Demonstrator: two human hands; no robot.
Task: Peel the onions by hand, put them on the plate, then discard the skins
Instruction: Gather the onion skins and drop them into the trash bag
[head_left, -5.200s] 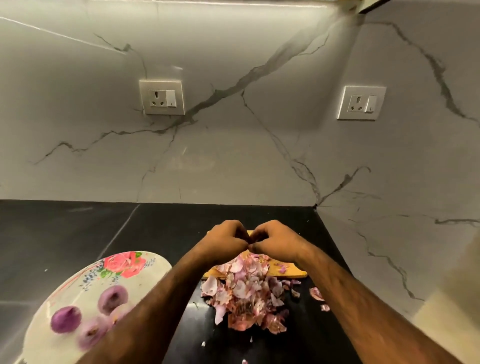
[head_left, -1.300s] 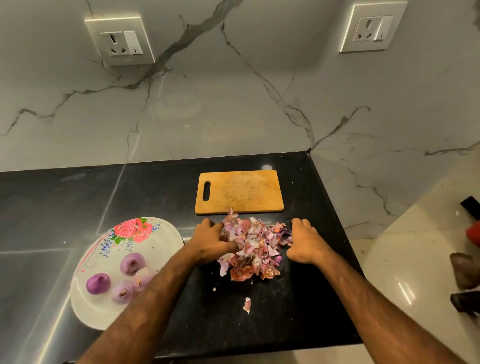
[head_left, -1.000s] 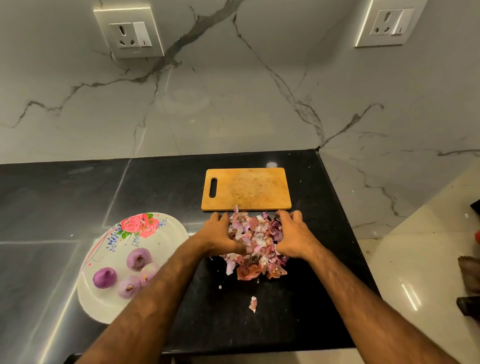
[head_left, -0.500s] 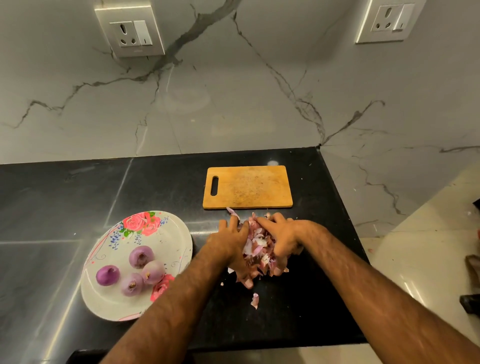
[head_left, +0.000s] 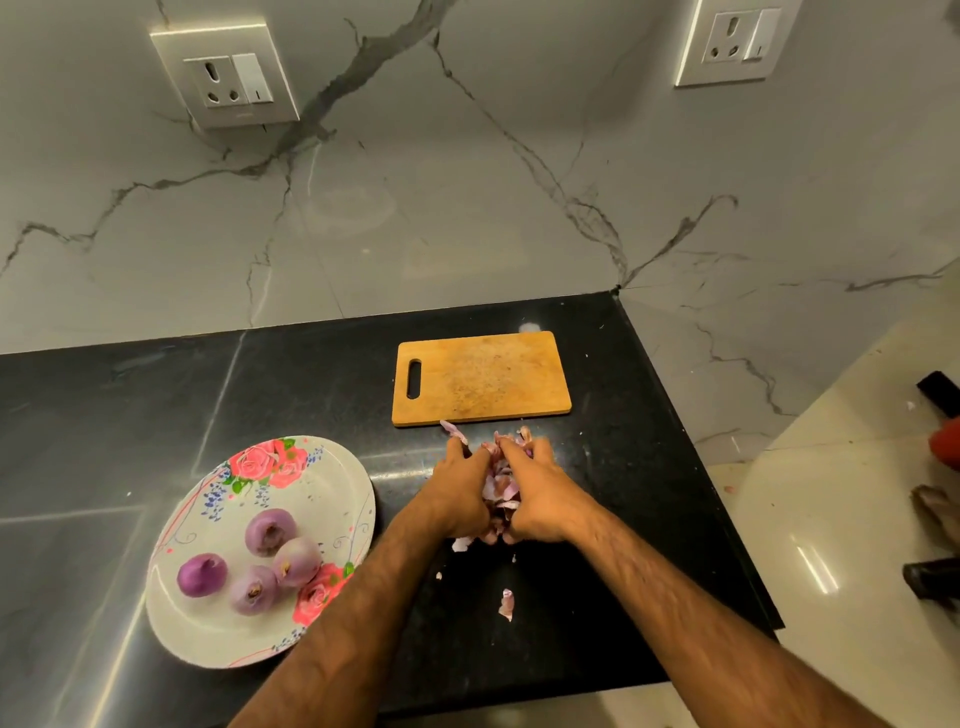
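Head view: four peeled onions (head_left: 270, 564) lie on the plate (head_left: 208, 631), so peeling looks done. Left hand (head_left: 457, 499) and right hand (head_left: 535, 501) press together around the skins (head_left: 500, 486) on the worktop (head_left: 597, 597); discarding remains, one scrap (head_left: 506, 604) loose.

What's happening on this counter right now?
A person presses the left hand and right hand together around a heap of onion skins on the black counter. Four peeled onions sit on the floral plate. The cutting board is bare; one stray skin scrap lies loose.
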